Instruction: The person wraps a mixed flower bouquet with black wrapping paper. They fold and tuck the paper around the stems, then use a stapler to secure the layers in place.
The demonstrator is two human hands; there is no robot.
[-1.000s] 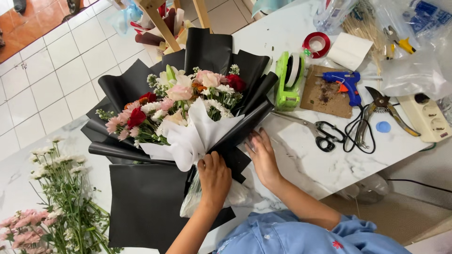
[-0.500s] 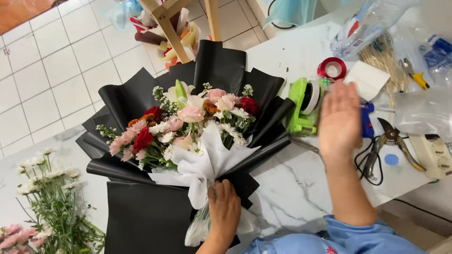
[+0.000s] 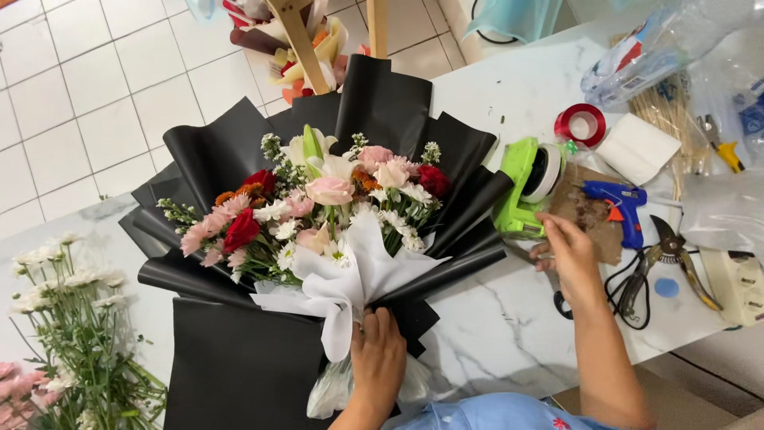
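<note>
A bouquet (image 3: 334, 207) of pink, red and white flowers lies on the marble table (image 3: 493, 334), wrapped in white paper (image 3: 342, 291) and wide black wrapping sheets (image 3: 231, 358). My left hand (image 3: 378, 362) is closed around the gathered base of the wrap. My right hand (image 3: 569, 255) is lowered onto the table just right of a green tape dispenser (image 3: 525, 187). Its fingers curl over a pair of scissors (image 3: 521, 252), whose blade tip sticks out to the left. Whether the fingers grip the scissors is hidden.
A blue glue gun (image 3: 621, 207), black-handled pruners (image 3: 664, 255), a red tape roll (image 3: 581, 125), a white power strip (image 3: 740, 283) and plastic bags (image 3: 660, 48) crowd the right side. Loose white and pink flowers (image 3: 64, 318) lie at the left. Tiled floor (image 3: 87, 103) lies beyond the table.
My right hand came off the wrap beside my left hand, swung up over the tools, and now sits lower on the scissors. My left hand kept its grip on the bouquet.
</note>
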